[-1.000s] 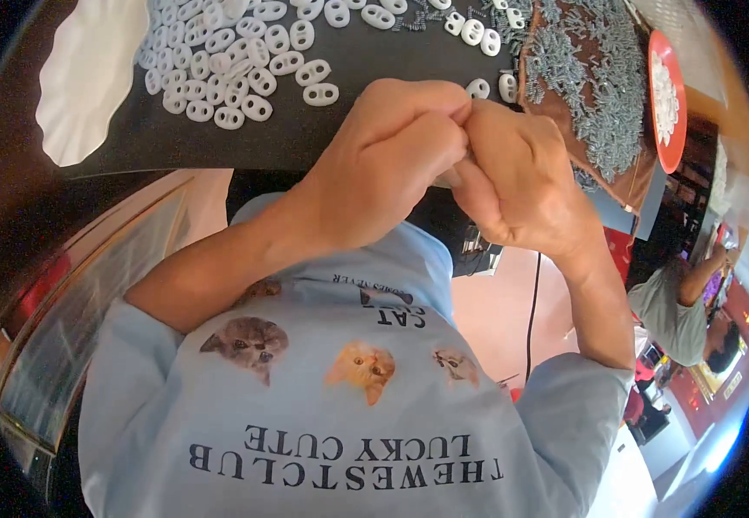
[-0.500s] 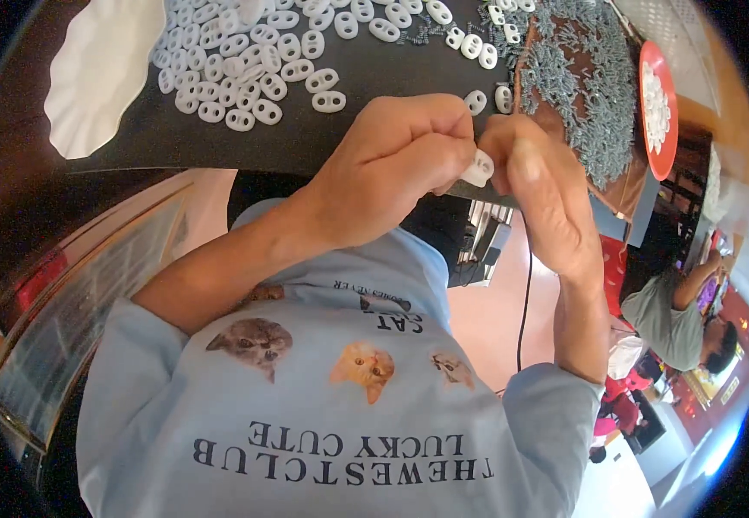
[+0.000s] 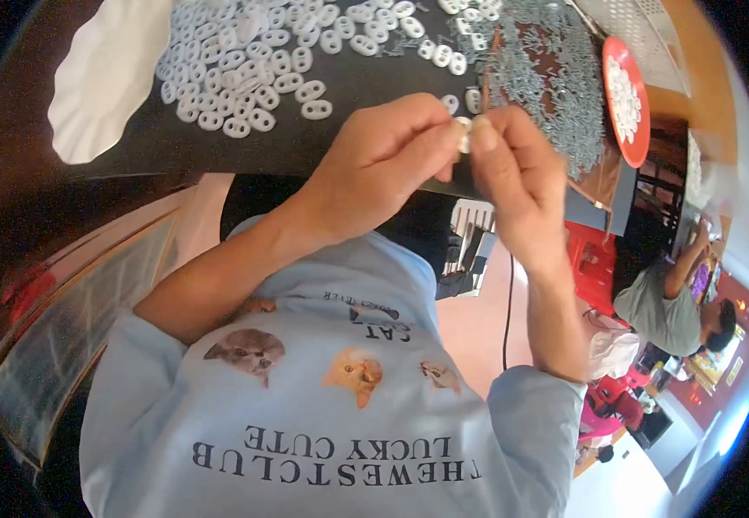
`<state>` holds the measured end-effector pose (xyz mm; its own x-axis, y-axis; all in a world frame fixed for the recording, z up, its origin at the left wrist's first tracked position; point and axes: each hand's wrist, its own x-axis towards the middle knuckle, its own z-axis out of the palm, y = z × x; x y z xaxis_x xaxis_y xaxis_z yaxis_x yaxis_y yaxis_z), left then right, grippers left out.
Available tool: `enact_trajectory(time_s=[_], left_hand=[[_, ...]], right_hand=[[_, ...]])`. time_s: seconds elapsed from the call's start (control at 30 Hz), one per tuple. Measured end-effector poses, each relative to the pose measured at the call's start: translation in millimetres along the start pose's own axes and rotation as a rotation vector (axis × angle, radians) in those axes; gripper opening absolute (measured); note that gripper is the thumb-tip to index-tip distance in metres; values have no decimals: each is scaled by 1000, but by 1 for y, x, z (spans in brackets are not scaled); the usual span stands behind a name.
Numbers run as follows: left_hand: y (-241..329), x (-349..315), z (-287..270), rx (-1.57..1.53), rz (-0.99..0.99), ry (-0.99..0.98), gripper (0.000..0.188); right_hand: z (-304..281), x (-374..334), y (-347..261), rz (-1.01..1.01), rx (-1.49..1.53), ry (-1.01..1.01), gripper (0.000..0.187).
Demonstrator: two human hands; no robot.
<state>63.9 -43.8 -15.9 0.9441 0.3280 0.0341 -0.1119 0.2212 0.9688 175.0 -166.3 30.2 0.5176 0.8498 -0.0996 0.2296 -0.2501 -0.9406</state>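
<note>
Between my two hands, just over the near edge of the table, is a small white oval plastic piece with two holes (image 3: 464, 135). My left hand (image 3: 383, 164) pinches it from the left, thumb against curled fingers. From the other side my right hand (image 3: 523, 177) closes on it with thumb and fingertips, covering much of it. Whether a smaller part sits in the fingers I cannot tell. Beyond the hands lie two loose white pieces (image 3: 474, 100). A large heap of the same two-hole pieces (image 3: 258, 73) spreads to the left.
A pile of small grey metal bits (image 3: 551, 82) covers the table's right side. Beside it stands a red plate (image 3: 640, 142) of white parts. A white scalloped dish (image 3: 103, 86) is at far left. Another person (image 3: 672, 306) sits off to the right.
Both hands have shifted slightly left and up with the white piece. The right thumb and fingertips have come up against it. My view has turned a little.
</note>
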Motion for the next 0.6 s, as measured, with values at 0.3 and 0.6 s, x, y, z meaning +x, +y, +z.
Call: enact_trajectory(time_s=[0.3,0.6], left_hand=[[5,-1,-3,-71,-79,36,22],[2,-2,0,-3,-61,7,22]], right_hand=[[-52,-7,11,-71,-205,403,19],[-216,32,58,-55,-780,578,38]])
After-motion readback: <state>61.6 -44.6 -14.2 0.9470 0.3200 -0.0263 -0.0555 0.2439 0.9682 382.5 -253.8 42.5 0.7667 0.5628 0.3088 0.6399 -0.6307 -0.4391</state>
